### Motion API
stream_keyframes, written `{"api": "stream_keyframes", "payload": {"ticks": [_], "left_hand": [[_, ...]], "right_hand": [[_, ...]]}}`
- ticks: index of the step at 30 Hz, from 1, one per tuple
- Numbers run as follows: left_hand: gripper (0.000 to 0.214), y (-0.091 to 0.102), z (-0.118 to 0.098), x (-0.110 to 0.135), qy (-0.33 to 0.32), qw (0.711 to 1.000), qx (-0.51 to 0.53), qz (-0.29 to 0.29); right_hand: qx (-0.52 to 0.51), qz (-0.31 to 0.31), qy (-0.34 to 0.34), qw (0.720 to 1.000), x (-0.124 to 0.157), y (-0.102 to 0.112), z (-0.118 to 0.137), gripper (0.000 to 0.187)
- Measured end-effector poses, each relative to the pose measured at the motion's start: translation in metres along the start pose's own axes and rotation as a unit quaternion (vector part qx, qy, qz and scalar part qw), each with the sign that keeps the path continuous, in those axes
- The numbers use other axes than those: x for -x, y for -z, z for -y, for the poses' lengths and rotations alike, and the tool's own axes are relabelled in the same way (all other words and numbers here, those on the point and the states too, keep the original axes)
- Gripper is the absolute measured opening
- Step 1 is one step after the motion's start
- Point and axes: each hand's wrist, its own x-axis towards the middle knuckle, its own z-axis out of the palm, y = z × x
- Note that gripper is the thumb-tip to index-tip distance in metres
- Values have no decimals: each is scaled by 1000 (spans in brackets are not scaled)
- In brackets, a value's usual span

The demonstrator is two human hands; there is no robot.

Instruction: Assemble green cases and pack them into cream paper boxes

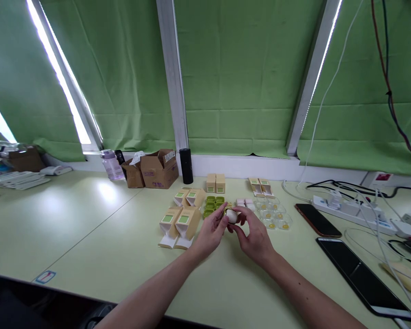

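Near the middle of the table, my left hand [210,230] and my right hand [255,235] both grip a small rounded white piece [231,216] with their fingertips. A bit of yellow-green shows at its top edge; its kind is not clear. Just behind my left fingers are green cup-like pieces [210,205] in rows. Small pale pink blocks [245,202] sit beyond my right fingers. To their right lies a clear plastic tray [286,218] with round hollows and yellow spots in them. Several tan cartons [188,219] with green labels and open white flaps lie left of my hands.
Two upright tan boxes [215,183] and two opened ones [260,187] stand farther back. A black cylinder [186,166], cardboard box [159,171] and purple bottle [112,165] line the wall. Two phones, one a black phone [361,274], and a power strip [352,214] with cables are at right.
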Motion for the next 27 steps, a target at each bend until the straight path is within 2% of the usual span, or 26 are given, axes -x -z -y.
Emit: {"api": "stream_keyframes", "payload": {"ticks": [7, 11, 14, 20, 27], "left_hand": [[62, 7, 1, -2, -7, 999, -29, -43], [43, 11, 6, -4, -45, 989, -116, -79], [35, 13, 4, -4, -99, 971, -194, -96], [41, 13, -3, 0, -226, 925, -290, -92], [56, 13, -4, 2, -287, 893, -342, -62]], "right_hand": [[-76, -26, -132, 988, -4, 1, 4, 33], [-144, -30, -186, 971, -7, 1, 3, 35], [-204, -37, -219, 954, -8, 0, 2, 37], [-307, -41, -263, 914, -9, -4, 0, 42], [-361, -62, -274, 889, -11, -7, -1, 44]]}}
